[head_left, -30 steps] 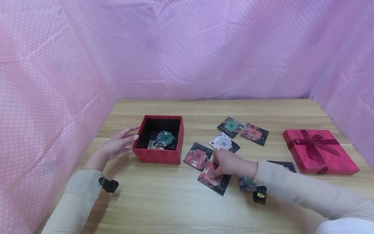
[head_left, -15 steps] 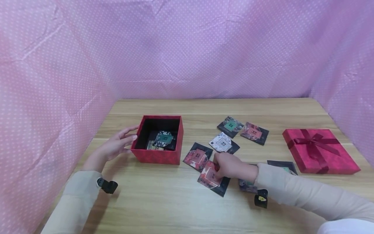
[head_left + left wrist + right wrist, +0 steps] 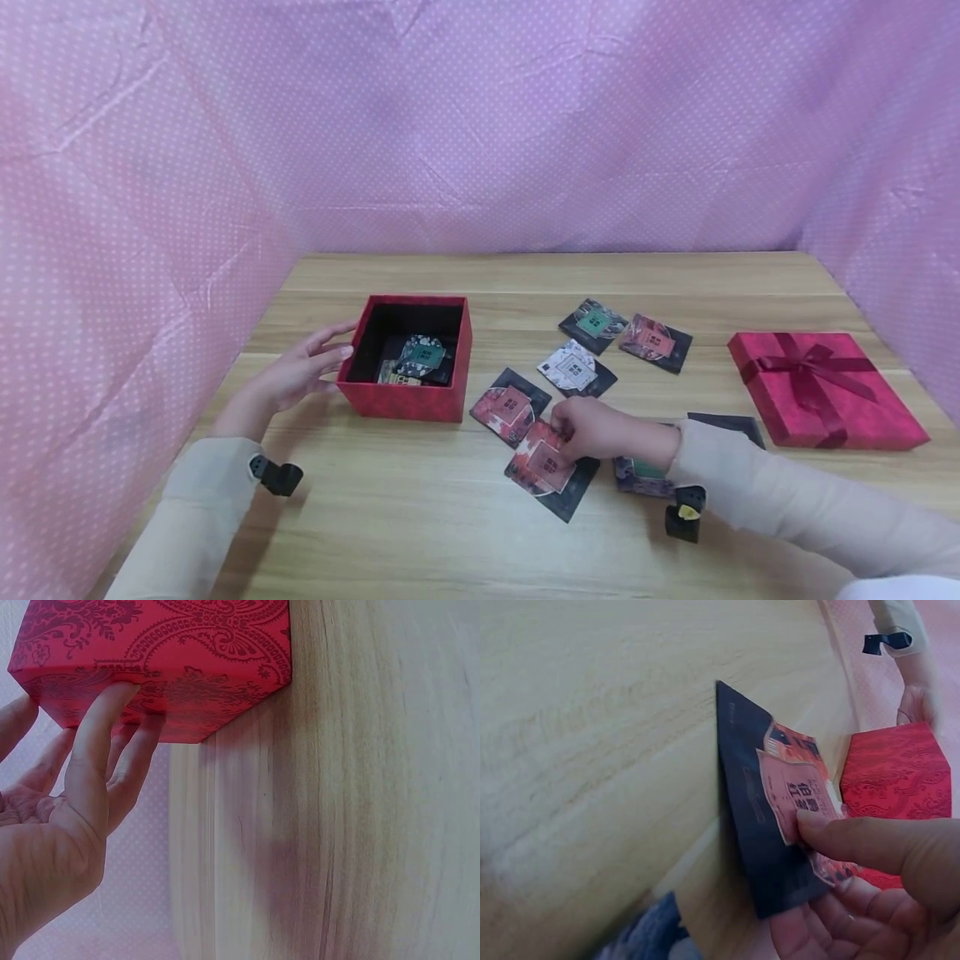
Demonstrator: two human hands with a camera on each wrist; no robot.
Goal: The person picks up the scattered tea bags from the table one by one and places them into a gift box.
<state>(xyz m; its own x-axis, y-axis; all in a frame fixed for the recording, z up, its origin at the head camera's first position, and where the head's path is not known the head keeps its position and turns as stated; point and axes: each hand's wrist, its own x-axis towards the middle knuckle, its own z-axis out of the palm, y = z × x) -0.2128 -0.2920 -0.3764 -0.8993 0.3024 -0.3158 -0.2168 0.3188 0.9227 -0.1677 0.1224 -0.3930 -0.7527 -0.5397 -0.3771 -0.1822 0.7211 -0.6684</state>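
Note:
My right hand (image 3: 603, 432) pinches a flat square packet (image 3: 546, 472), black with a red patterned print and a pink label. In the right wrist view the thumb lies on top of this packet (image 3: 750, 825), other fingers are under it, and it is lifted off the table at a tilt. On the left stands a lidless red box (image 3: 408, 402) with a dark inside. My left hand (image 3: 300, 372) touches its left wall with relaxed, spread fingers, also seen against the red box (image 3: 172, 645) in the left wrist view. Inside lie a green-labelled packet (image 3: 424, 356) and a yellowish one.
Beside the held packet lies another red packet (image 3: 506, 404). Behind it are a white packet (image 3: 572, 367), a green-labelled one (image 3: 592, 323) and a red one (image 3: 652, 342). More packets lie partly under my right forearm. The red lid (image 3: 825, 387) with a bow rests far right.
My right thumb and fingers have taken hold of the red packet and shifted it slightly toward me. The left hand and the box have barely moved.

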